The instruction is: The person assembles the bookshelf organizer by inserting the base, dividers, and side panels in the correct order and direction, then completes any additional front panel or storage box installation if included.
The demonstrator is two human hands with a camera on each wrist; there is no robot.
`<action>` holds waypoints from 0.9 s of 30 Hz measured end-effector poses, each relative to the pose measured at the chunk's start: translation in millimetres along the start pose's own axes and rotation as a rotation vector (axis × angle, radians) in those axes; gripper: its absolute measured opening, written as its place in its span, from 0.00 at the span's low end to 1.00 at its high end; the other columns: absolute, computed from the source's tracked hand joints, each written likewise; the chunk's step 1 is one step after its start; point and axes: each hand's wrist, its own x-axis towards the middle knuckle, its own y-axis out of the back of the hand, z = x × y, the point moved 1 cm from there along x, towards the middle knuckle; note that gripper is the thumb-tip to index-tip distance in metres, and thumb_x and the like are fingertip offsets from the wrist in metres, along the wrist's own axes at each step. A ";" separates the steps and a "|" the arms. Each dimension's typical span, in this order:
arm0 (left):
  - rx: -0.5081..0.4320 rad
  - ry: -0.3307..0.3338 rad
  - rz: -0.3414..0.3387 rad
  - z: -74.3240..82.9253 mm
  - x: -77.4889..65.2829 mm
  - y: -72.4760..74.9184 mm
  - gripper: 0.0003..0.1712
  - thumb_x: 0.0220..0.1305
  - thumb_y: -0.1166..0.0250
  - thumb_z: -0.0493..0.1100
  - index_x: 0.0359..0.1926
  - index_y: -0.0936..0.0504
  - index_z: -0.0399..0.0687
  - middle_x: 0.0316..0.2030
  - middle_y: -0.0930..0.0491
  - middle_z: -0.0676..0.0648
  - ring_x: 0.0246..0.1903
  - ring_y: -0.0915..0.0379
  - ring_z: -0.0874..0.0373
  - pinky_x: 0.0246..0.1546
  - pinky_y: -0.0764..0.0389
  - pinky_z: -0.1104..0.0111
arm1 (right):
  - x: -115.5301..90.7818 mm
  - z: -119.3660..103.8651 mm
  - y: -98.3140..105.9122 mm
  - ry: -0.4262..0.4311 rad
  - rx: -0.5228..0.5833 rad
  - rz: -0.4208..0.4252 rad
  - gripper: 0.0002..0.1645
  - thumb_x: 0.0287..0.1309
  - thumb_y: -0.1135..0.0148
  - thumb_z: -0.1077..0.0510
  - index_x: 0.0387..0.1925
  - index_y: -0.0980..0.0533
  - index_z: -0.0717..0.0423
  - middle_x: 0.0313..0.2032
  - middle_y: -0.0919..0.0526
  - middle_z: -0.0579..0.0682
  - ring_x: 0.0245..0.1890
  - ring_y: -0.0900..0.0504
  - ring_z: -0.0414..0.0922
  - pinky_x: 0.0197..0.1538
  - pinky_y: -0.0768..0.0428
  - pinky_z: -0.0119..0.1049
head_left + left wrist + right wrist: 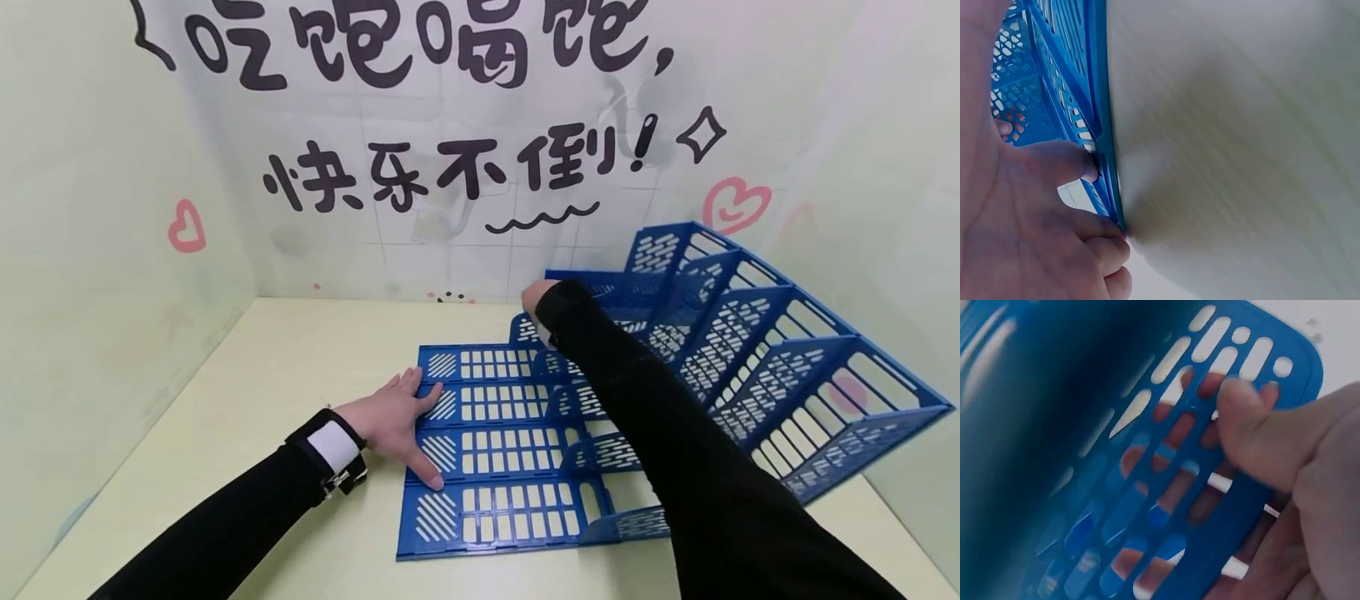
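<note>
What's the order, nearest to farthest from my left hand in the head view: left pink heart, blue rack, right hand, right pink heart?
1. Blue rack, under the left hand.
2. Right hand, ahead and right.
3. Left pink heart, upper left.
4. Right pink heart, far right.

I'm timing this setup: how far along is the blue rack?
Apparently done: several dividers project from the slatted frame. In hand: the right hand pinches a perforated panel, while the left hand touches the edge of the flat sections. Probably left: settling that panel, since it is not yet released; whether it is fastened, I can't tell.
</note>
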 end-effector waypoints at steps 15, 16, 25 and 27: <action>-0.038 -0.041 -0.061 10.2 -3.9 11.0 0.76 0.42 0.12 0.72 0.87 0.39 0.55 0.87 0.60 0.24 0.86 0.65 0.23 0.81 0.43 0.28 | -123.8 -28.4 46.0 0.026 0.215 0.044 0.23 0.77 0.32 0.52 0.66 0.18 0.56 0.64 0.15 0.57 0.61 0.15 0.53 0.68 0.18 0.49; -0.052 -0.042 -0.068 11.2 -4.3 11.5 0.74 0.43 0.11 0.71 0.87 0.38 0.58 0.87 0.61 0.24 0.86 0.65 0.23 0.80 0.43 0.27 | -126.1 -25.3 41.6 0.013 0.213 0.001 0.22 0.75 0.30 0.52 0.65 0.17 0.54 0.64 0.14 0.55 0.62 0.15 0.52 0.68 0.18 0.49; -0.097 -0.038 -0.066 16.5 -2.3 7.0 0.70 0.44 0.11 0.70 0.85 0.34 0.63 0.88 0.62 0.28 0.87 0.65 0.24 0.80 0.42 0.28 | -136.1 2.1 -8.0 -0.061 0.198 -0.081 0.24 0.80 0.36 0.55 0.70 0.19 0.60 0.68 0.15 0.59 0.68 0.15 0.55 0.72 0.18 0.49; -0.079 -0.036 -0.052 15.4 0.7 7.0 0.70 0.43 0.11 0.71 0.85 0.34 0.64 0.88 0.61 0.29 0.87 0.64 0.25 0.80 0.41 0.28 | -141.5 -1.3 -6.0 -0.067 0.222 -0.056 0.22 0.80 0.36 0.56 0.68 0.18 0.60 0.66 0.14 0.60 0.66 0.14 0.55 0.71 0.18 0.49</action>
